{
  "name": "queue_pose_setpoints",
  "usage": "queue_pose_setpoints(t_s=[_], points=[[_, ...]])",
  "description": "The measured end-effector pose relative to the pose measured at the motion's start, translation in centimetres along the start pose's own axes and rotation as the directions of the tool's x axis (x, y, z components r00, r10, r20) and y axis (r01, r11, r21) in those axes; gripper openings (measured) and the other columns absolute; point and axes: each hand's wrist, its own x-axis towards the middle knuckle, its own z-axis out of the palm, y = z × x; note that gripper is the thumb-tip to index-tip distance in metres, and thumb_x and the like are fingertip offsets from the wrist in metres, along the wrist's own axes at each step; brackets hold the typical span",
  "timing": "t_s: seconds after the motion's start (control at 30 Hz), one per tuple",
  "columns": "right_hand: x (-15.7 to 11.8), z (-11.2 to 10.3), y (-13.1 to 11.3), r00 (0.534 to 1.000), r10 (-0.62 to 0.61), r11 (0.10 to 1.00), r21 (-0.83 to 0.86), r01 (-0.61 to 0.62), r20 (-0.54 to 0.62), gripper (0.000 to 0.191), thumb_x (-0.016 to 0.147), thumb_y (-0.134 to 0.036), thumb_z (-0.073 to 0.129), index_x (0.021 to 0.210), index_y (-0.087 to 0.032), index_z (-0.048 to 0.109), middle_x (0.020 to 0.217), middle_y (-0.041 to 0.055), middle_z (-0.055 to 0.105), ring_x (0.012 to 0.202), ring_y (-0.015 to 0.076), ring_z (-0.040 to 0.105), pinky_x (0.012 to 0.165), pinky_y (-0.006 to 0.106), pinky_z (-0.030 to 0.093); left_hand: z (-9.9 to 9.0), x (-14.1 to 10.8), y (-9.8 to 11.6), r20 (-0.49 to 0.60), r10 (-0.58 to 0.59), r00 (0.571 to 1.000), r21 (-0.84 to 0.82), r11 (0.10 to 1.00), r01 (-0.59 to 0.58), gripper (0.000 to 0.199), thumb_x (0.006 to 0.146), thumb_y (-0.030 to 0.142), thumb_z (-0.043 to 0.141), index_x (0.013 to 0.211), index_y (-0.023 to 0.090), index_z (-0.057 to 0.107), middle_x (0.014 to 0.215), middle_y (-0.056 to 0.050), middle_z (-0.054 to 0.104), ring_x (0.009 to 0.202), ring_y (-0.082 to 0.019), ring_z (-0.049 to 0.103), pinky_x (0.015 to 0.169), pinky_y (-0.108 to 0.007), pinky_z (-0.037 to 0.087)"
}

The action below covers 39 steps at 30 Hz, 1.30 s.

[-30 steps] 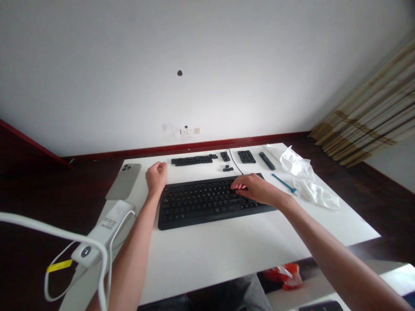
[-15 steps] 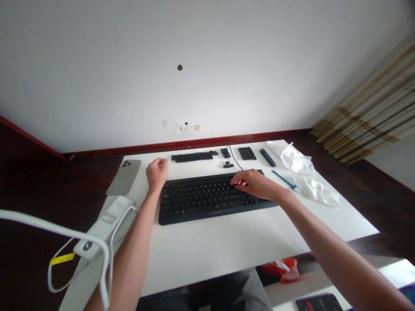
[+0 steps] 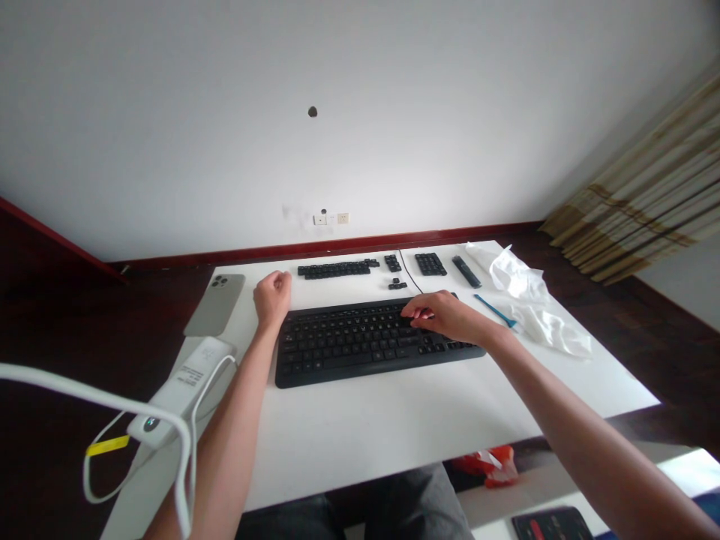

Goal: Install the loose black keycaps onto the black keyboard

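Observation:
A black keyboard (image 3: 343, 341) lies at a slant on the white table. My left hand (image 3: 273, 296) rests as a loose fist just past its upper left corner; whatever is inside the curled fingers, if anything, is hidden. Over the right part of the keyboard, my right hand (image 3: 442, 315) has its fingers bent down, fingertips close together at the upper keys. Anything between those fingertips is too small to make out. Behind the keyboard lie loose black keycaps: a long block (image 3: 334, 270), a small group (image 3: 392, 262), an arrow-shaped group (image 3: 397, 284) and a number-pad block (image 3: 430, 264).
At the left are a phone (image 3: 217, 304) and a white power bank (image 3: 183, 390) with a looping white cable (image 3: 90, 388). To the right lie a dark stick-shaped object (image 3: 466, 271), a blue tool (image 3: 495, 310) and crumpled white plastic (image 3: 520, 285). The table's front edge (image 3: 394, 475) is near my lap.
My right hand has shifted very slightly, its fingers still bent over the upper right keys. My left fist stays put, and the view has tilted a little.

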Motion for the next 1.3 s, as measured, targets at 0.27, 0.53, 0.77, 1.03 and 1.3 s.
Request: queue_pose_setpoints(t_s=[0.27,0.53,0.77,1.03,1.3], points=[[0.5,0.1,0.0,0.999,-0.023,0.997,-0.072,0.025,0.025,0.017,0.088,-0.022,0.065,0.099,-0.023,0.078,0.096,0.0055,0.078,0.086,0.0211,0.071,0.078,0.033,0.057,0.0,0.0,0.1,-0.004,-0.002,1.000,-0.014,1.000,0.002,0.037,0.090,0.038,0.054,0.059,0.020,0.042,0.056,0.004,0.041,0.059,-0.012,0.037,0.060,-0.027,0.027],[0.4,-1.2,-1.2,1.000,-0.014,1.000,-0.004,0.013,-0.011,0.020,0.085,-0.032,0.071,0.102,-0.022,0.077,0.088,0.0041,0.073,0.077,0.0184,0.065,0.071,0.031,0.052,0.0,0.0,0.1,-0.003,-0.005,1.000,-0.023,1.000,0.005,0.038,0.089,0.038,0.055,0.059,0.020,0.039,0.056,0.004,0.039,0.059,-0.012,0.034,0.060,-0.027,0.027],[1.3,-2.0,-5.8,0.889,0.075,0.579,0.745,0.329,-0.451,0.054,0.087,-0.039,0.065,0.055,-0.025,0.023,0.054,-0.0075,0.017,0.047,0.0083,0.015,0.044,0.027,0.016,-0.1,-0.1,0.2,-0.002,0.006,1.000,-0.010,1.000,-0.006,0.040,0.090,0.038,0.053,0.059,0.021,0.036,0.056,0.004,0.035,0.060,-0.013,0.033,0.060,-0.028,0.026],[3.3,3.3,-2.7,0.957,0.197,0.380,0.917,0.126,-0.213,0.061,0.079,-0.040,0.073,0.052,-0.025,0.020,0.048,-0.0108,0.014,0.041,0.0040,0.011,0.040,0.023,0.007,-0.1,0.0,0.0,0.012,-0.007,1.000,-0.009,1.000,0.007,0.039,0.091,0.040,0.053,0.060,0.021,0.042,0.055,0.004,0.043,0.059,-0.013,0.036,0.061,-0.027,0.028],[2.6,2.6,-3.8,0.973,0.110,0.449,0.884,0.133,-0.202,0.061,0.084,-0.044,0.069,0.054,-0.025,0.020,0.050,-0.0103,0.014,0.042,0.0048,0.012,0.040,0.024,0.010,-0.1,0.1,0.1,0.014,-0.004,1.000,0.001,1.000,0.004,0.038,0.091,0.039,0.053,0.059,0.021,0.041,0.056,0.003,0.044,0.060,-0.014,0.037,0.061,-0.027,0.028]])
